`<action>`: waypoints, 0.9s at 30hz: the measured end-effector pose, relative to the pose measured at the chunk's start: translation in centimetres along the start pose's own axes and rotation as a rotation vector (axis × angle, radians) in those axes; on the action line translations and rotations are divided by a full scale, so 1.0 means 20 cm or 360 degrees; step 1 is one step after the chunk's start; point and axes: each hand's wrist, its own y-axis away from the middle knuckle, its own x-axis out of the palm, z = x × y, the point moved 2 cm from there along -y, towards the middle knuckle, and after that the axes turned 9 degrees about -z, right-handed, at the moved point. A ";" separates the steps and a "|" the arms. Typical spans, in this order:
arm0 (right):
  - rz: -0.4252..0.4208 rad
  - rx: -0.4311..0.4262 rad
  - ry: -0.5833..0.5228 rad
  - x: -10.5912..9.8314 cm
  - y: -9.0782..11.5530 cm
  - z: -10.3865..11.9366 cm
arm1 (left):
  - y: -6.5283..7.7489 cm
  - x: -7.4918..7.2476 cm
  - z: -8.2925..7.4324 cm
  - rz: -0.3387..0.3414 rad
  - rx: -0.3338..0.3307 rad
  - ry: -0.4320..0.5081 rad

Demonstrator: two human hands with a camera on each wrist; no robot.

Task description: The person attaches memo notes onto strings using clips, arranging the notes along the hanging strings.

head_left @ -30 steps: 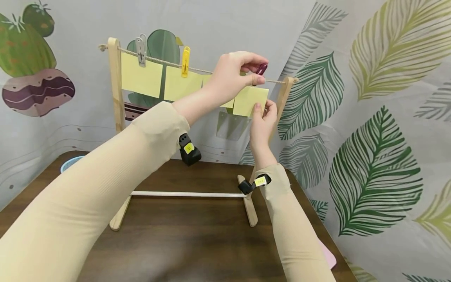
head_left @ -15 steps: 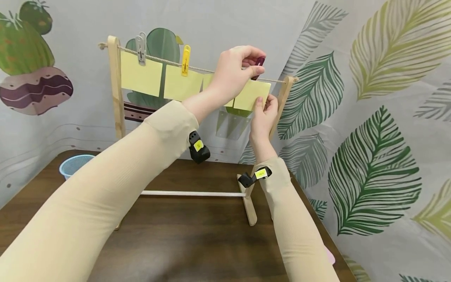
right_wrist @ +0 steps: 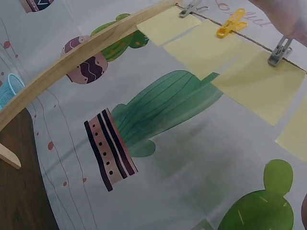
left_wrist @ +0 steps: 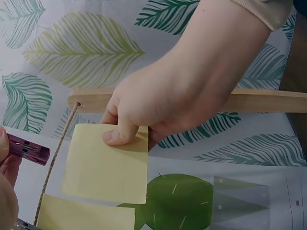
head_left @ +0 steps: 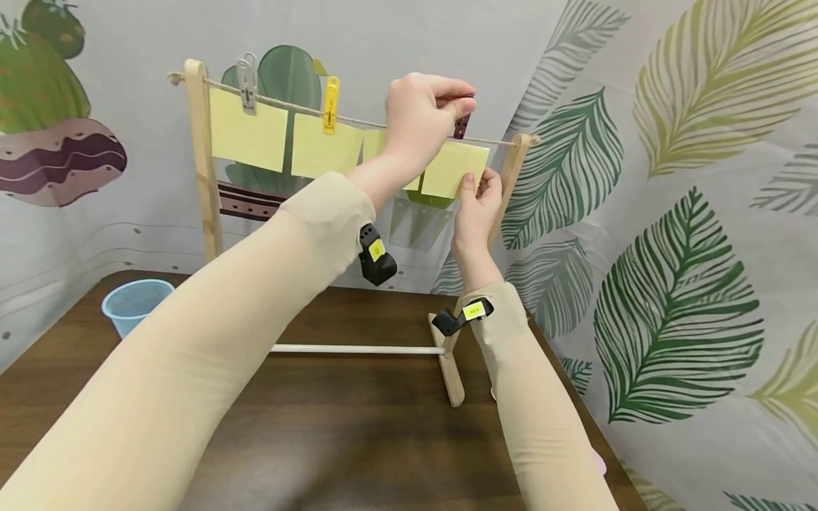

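Note:
My left hand (head_left: 418, 117) pinches a dark purple clothespin (left_wrist: 31, 149) just above the rope (head_left: 498, 142), its free end pointing down at the line. My right hand (head_left: 478, 206) pinches a yellow paper note (head_left: 450, 167) by its lower right corner, thumb in front, with the note's top edge close to the rope. To the left, a note (head_left: 248, 131) hangs under a grey clothespin (head_left: 247, 84) and another note (head_left: 326, 145) under a yellow clothespin (head_left: 330, 105). A third hanging note (right_wrist: 264, 88) has a grey clothespin (right_wrist: 279, 51), hidden behind my left hand in the head view.
A wooden rack holds the rope between its left post (head_left: 201, 156) and right post (head_left: 516, 170), with a white bar (head_left: 358, 349) low down. A blue mesh basket (head_left: 131, 301) stands on the brown table (head_left: 358, 440) at left. Behind hangs a patterned curtain (head_left: 562, 92).
My right hand has lifted the note up towards the rope. My left hand has risen a little, and the purple clothespin has swung from slanted to nearly upright.

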 end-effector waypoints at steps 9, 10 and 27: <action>0.0023 0.0048 -0.0052 0.00 -0.02 0.00 | 0.00 0.01 0.02 -0.0018 -0.0100 -0.0004; 0.0028 0.0050 -0.0062 0.00 -0.02 0.00 | 0.00 0.01 0.01 -0.0018 -0.0101 0.0000; 0.0068 0.0029 -0.0043 -0.02 -0.03 0.02 | 0.03 0.06 0.03 0.0043 -0.0188 -0.0083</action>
